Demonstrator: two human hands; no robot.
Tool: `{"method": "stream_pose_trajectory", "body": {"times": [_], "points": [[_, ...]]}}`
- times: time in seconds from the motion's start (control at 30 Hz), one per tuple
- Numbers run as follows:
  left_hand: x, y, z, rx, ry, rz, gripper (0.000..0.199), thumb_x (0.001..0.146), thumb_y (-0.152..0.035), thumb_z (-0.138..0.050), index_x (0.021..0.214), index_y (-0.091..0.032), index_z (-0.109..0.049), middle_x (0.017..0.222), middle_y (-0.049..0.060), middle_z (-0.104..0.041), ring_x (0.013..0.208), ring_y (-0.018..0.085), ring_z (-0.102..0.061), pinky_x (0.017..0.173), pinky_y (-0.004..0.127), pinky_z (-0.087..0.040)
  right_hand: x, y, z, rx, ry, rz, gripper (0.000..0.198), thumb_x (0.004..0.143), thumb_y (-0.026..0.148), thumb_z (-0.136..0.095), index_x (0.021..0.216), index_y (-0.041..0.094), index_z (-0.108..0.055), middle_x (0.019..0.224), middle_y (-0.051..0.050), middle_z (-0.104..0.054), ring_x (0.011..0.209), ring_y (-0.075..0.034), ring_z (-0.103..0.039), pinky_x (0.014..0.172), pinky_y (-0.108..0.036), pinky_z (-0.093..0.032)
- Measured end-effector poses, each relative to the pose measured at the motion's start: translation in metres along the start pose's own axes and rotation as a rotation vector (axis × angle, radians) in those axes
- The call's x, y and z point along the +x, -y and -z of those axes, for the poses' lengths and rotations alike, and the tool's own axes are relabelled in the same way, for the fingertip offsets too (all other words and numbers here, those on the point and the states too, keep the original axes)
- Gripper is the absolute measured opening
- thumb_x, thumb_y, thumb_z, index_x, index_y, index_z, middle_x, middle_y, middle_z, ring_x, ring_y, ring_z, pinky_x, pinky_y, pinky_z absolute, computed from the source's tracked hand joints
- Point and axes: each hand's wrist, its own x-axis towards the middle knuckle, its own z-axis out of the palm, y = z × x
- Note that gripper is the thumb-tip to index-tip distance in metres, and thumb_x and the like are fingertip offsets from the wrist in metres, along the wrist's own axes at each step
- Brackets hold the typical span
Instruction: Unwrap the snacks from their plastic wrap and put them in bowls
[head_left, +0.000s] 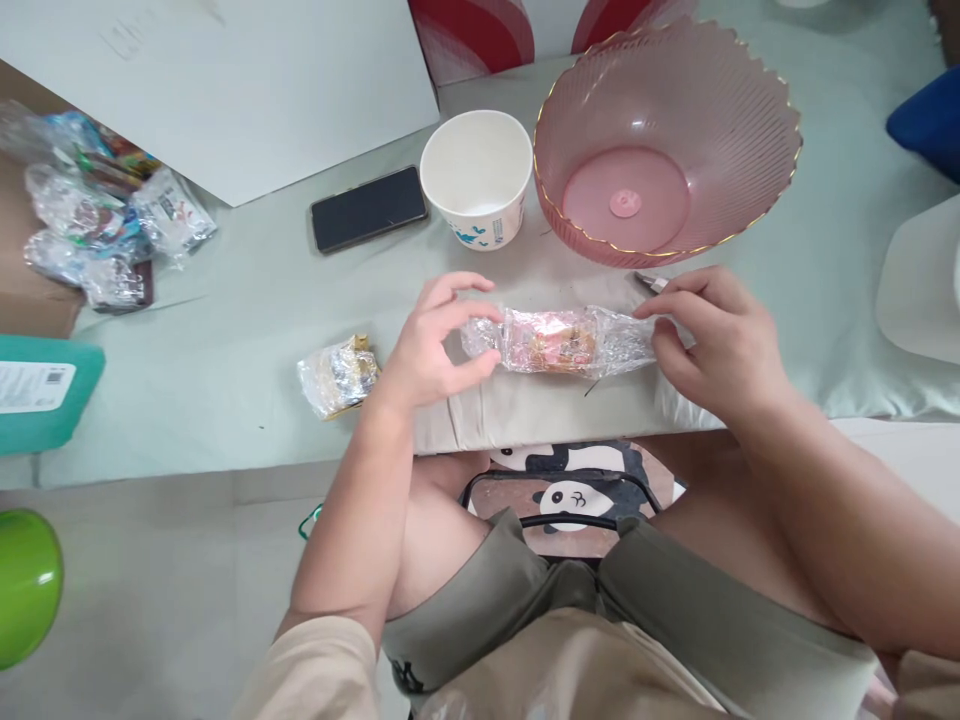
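Observation:
A small pink and brown packet lies on the cloth, wrapped in clear plastic film that sticks out at both ends. Around the film's left end, my left hand has its thumb and fingers apart. My right hand has thumb and forefinger closed at the film's right end. Just above those fingertips lies a small metal-tipped tool, partly hidden by the hand. Left of my left wrist rests another film-wrapped packet, gold and silver in colour. A bundle of clear film shows under my right hand.
A white paper cup and a pink ribbed bowl stand behind the packet. A dark phone lies left of the cup. Several wrapped items are by a white box; a green container is at the left edge.

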Motion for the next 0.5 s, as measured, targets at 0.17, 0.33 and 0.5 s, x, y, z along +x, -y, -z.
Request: {"method": "stream_pose_trajectory", "body": {"times": [0.17, 0.33, 0.5], "points": [[-0.006, 0.001, 0.007, 0.224, 0.116, 0.085, 0.013, 0.078, -0.015, -0.062, 0.082, -0.021, -0.072, 0.112, 0.006, -0.072, 0.103, 0.023, -0.069, 0.098, 0.042, -0.056, 0.000, 0.003, 0.003, 0.057, 0.170, 0.198, 0.024, 0.089, 0.015, -0.056, 0.103, 0.027, -0.071, 0.104, -0.005, -0.077, 0.093, -0.024, -0.072, 0.081, -0.040, -0.054], [-0.008, 0.010, 0.009, 0.263, 0.141, 0.050, 0.020, 0.073, -0.024, -0.081, 0.093, -0.025, -0.077, 0.137, 0.007, -0.064, 0.133, 0.030, -0.057, 0.111, 0.047, -0.051, 0.000, 0.004, 0.001, 0.020, 0.331, 0.131, 0.021, 0.096, 0.035, -0.059, 0.109, 0.026, -0.073, 0.108, -0.008, -0.078, 0.099, -0.027, -0.072, 0.084, -0.043, -0.052], [-0.006, 0.007, 0.007, 0.198, 0.046, 0.017, 0.012, 0.085, -0.023, -0.066, 0.079, -0.025, -0.076, 0.121, 0.006, -0.072, 0.114, 0.024, -0.067, 0.103, 0.045, -0.055, 0.004, 0.000, 0.003, 0.131, 0.318, 0.085, 0.016, 0.095, 0.030, -0.058, 0.094, 0.027, -0.074, 0.097, -0.005, -0.079, 0.091, -0.025, -0.075, 0.083, -0.042, -0.056]]}}
